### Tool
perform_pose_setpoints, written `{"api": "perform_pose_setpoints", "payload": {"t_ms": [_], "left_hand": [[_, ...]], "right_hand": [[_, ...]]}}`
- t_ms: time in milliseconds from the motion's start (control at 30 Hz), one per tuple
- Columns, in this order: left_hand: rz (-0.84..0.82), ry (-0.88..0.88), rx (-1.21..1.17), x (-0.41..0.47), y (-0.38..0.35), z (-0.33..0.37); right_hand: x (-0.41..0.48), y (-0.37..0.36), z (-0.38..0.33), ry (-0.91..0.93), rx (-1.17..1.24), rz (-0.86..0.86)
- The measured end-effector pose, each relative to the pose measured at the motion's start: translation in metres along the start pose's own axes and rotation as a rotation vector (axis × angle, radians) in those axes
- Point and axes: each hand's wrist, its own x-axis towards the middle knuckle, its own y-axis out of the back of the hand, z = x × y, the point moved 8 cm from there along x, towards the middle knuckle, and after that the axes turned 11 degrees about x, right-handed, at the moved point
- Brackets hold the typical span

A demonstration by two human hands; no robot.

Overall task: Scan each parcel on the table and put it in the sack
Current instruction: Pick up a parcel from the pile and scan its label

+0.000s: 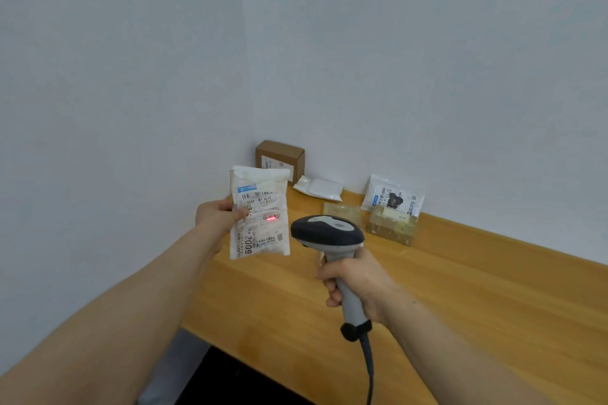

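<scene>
My left hand (217, 215) holds a white parcel bag (261, 212) upright by its left edge, above the table's left end, label facing me. A red scan line glows on that label. My right hand (357, 283) grips the grey handle of a barcode scanner (327, 233), whose dark head points at the bag. On the wooden table (460, 306) further back sit a brown cardboard box (281, 159), a flat white packet (319, 189), a clear box (340, 212), and a second clear box (391, 227) with a white labelled pouch (393, 196) leaning behind it. No sack is in view.
The table stands in a corner between two pale walls. The scanner's cable (370, 368) hangs down toward the bottom edge of the view. A dark area (230, 381) lies below the table's near-left edge.
</scene>
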Motion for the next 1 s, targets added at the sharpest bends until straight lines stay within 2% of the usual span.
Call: {"api": "perform_pose_setpoints", "payload": {"t_ms": [467,700,833,1000], "left_hand": [[-0.057,-0.005,0.032,0.027,-0.006,0.003],[-0.148,-0.009,0.071,0.039,-0.025,0.002],[-0.288,-0.005,0.112,0.039,-0.057,0.004],[-0.618,-0.032,0.138,-0.002,-0.139,0.017]], "right_hand": [[0.012,-0.007,-0.005,0.009,0.027,0.050],[0.017,-0.001,0.001,-0.024,0.057,0.091],[0.016,0.019,0.002,-0.004,0.222,0.170],[-0.005,0.094,0.021,0.043,0.445,0.501]]}}
